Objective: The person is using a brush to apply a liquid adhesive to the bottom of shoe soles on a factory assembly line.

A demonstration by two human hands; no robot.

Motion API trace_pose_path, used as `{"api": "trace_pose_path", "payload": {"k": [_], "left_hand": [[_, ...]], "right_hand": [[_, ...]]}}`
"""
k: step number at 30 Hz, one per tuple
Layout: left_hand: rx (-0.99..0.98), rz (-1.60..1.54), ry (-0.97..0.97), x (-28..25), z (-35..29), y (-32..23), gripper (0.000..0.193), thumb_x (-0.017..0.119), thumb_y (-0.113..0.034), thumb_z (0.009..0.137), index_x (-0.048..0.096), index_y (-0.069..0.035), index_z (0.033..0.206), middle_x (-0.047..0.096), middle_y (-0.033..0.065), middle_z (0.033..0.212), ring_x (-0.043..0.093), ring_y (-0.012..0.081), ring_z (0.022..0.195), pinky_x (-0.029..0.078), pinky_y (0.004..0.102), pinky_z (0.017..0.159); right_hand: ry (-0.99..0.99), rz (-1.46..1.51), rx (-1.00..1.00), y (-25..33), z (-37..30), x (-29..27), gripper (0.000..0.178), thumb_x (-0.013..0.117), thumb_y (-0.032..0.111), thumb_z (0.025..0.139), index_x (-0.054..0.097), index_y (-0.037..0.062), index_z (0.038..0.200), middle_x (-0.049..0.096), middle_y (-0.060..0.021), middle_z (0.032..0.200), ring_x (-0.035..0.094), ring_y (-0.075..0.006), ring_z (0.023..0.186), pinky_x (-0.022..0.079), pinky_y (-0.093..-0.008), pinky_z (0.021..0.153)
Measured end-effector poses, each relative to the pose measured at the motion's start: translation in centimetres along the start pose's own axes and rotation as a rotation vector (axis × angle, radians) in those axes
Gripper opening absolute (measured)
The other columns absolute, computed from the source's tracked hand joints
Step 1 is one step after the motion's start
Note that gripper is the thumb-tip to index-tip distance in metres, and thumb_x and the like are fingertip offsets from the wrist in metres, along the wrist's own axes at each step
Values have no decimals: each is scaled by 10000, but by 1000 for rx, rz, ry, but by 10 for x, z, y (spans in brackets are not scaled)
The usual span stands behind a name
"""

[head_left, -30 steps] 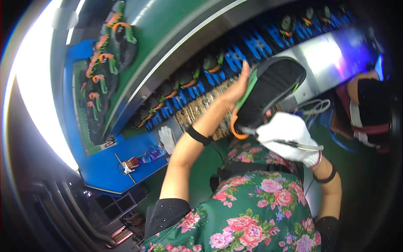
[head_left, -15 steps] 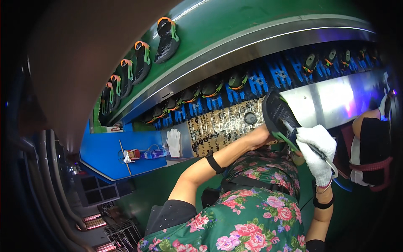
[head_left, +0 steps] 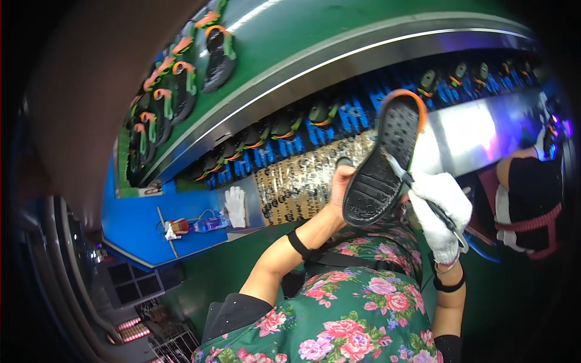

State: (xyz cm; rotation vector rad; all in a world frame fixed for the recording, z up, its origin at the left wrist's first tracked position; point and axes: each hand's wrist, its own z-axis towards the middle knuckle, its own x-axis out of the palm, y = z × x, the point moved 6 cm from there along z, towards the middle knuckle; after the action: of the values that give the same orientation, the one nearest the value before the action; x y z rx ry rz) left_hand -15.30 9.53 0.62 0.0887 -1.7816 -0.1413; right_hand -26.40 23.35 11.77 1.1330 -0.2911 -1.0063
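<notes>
My bare left hand (head_left: 341, 185) grips a black shoe sole (head_left: 378, 175) by its left edge. The sole is tilted, its hollow inner face toward me, with an orange rim at the upper end, green along one side, and a wet-looking lower part. In a white knit glove, my right hand (head_left: 443, 209) is closed on a dark-handled brush (head_left: 399, 168) with a thin tube behind it. The brush tip lies over the middle of the sole's inner face; whether it touches cannot be made out.
Beyond a metal rail, similar soles (head_left: 219, 57) lie on a green belt (head_left: 315, 36). Blue racks (head_left: 354, 115) below carry shoes (head_left: 322, 113). A patterned, film-covered surface (head_left: 296, 181) lies in front. On the left blue table (head_left: 136, 215) are a bottle (head_left: 210, 224) and white glove (head_left: 235, 206). Another person (head_left: 532, 199) sits right.
The sole has been turned and swung so its inner face and orange end now show. My left hand now holds its left edge; the right hand with the brush has shifted slightly left.
</notes>
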Motion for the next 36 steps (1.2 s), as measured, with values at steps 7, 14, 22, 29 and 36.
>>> {"api": "trace_pose_path", "payload": {"k": [7, 14, 22, 29, 36], "left_hand": [[85, 275, -222, 5, 13, 18, 1003, 616, -788, 833, 460, -67, 1513, 551, 190, 1480, 576, 349, 1320, 428, 543, 1152], [58, 198, -151, -25, 9, 29, 813, 617, -659, 930, 492, -83, 1489, 594, 158, 1435, 592, 312, 1311, 458, 524, 1140], [4, 123, -84, -22, 16, 32, 836, 589, -697, 926, 497, -83, 1486, 587, 163, 1445, 594, 318, 1309, 443, 519, 1149], [107, 553, -373, -12, 24, 22, 949, 567, -792, 871, 505, -71, 1485, 554, 176, 1483, 537, 363, 1361, 389, 577, 1168], [142, 495, -141, 0, 39, 9, 1002, 501, -790, 906, 312, -95, 1603, 425, 128, 1598, 451, 329, 1438, 348, 549, 1204]], "right_hand": [[-21, -155, -218, 24, 21, 0, 238, 811, -64, 713, 768, 31, 927, 769, -139, 955, 724, -256, 841, 562, -349, 737], [36, -378, -280, 33, 30, 0, 323, 778, -23, 762, 776, 52, 1076, 765, -135, 1098, 724, -292, 984, 547, -390, 831], [115, -148, -197, 19, 18, 2, 440, 756, 79, 829, 697, 28, 1263, 724, -118, 1212, 695, -284, 1083, 532, -413, 944], [91, -101, -113, 2, 12, 10, 382, 774, 4, 784, 733, 57, 1160, 736, -142, 1159, 705, -295, 990, 555, -390, 862], [-20, -102, -184, 18, 35, -2, 315, 780, -58, 734, 760, 13, 1041, 760, -171, 1036, 718, -305, 864, 566, -378, 783]]}}
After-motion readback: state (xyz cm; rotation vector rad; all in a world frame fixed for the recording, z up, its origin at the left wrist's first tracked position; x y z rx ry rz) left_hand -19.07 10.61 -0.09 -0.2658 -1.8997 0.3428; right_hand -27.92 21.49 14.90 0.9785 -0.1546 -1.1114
